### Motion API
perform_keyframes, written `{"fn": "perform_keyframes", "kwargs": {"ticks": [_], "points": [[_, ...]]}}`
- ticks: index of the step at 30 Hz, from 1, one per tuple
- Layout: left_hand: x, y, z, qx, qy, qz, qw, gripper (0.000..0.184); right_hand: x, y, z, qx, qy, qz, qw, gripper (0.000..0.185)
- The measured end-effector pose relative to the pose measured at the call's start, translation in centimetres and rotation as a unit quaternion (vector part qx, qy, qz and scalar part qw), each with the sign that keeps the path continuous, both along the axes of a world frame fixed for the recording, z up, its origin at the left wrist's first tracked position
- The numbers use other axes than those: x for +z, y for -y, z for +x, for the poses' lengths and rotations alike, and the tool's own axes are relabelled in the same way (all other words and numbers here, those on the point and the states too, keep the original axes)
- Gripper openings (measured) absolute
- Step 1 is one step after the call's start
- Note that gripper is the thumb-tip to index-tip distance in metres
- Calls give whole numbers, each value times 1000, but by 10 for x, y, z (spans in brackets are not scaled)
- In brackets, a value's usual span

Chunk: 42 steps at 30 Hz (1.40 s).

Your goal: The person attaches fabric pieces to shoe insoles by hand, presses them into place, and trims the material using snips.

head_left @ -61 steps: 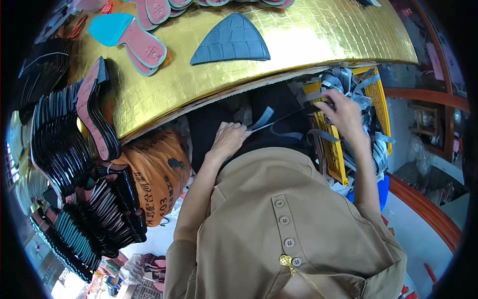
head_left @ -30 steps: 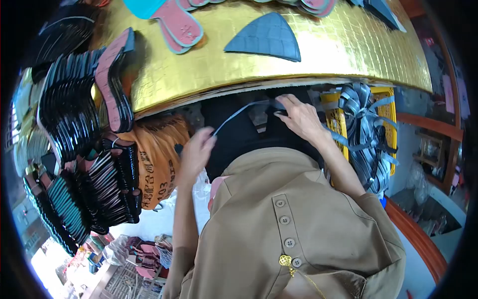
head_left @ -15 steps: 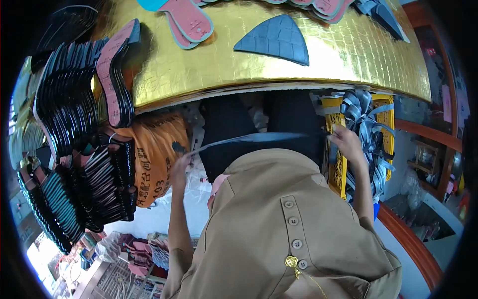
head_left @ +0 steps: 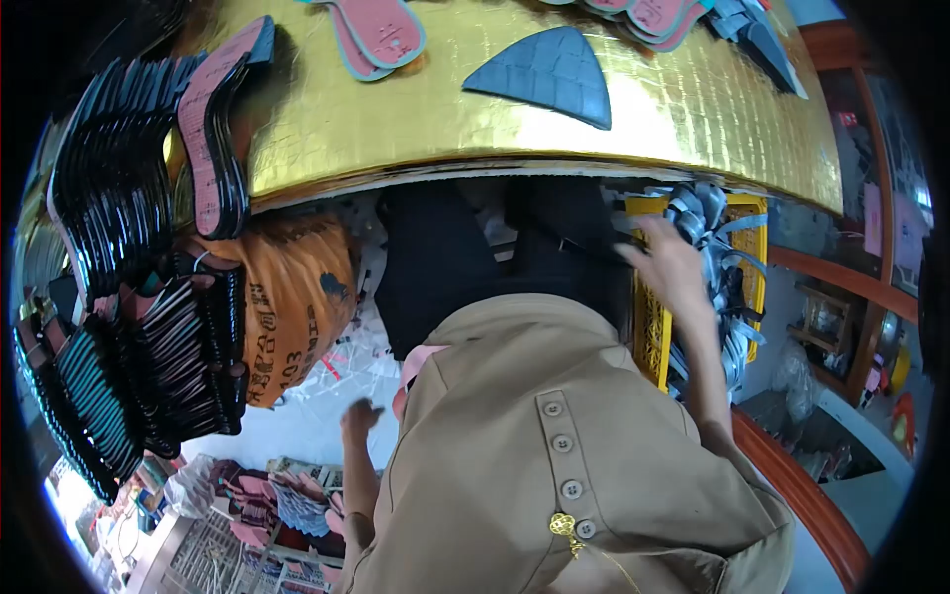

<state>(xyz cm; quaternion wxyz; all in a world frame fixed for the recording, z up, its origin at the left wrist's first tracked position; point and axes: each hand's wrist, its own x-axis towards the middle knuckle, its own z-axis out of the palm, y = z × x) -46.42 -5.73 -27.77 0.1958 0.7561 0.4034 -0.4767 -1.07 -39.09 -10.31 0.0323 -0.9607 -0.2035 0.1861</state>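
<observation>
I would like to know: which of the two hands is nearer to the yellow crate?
Right. The right hand overlaps the left side of the crate in the picture; whether they touch, I cannot tell. The left hand is well away, far to its left.

The right hand is near the table. The left hand is farther from it. A blue patch lies on the table.

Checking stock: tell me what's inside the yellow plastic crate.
Flat grey-blue strips lie bunched inside the yellow plastic crate; they hide its bottom, so anything underneath is unseen.
</observation>
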Motion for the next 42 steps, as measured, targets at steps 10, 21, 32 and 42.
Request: {"fn": "perform_keyframes", "kwargs": {"ticks": [10,21,32,42], "points": [[150,55,311,122,395,-438,799,44,-21,-76,-1,-38,-314,349,882,15],[207,94,371,357,550,-444,611,29,38,-80,-33,-142,-352,472,796,19],[208,95,368,281,607,-326,668,20,48,-78,-4,-146,-338,555,746,28],[189,92,368,-140,843,-40,519,23,41,-70,-11,-199,-344,579,712,29]]}}
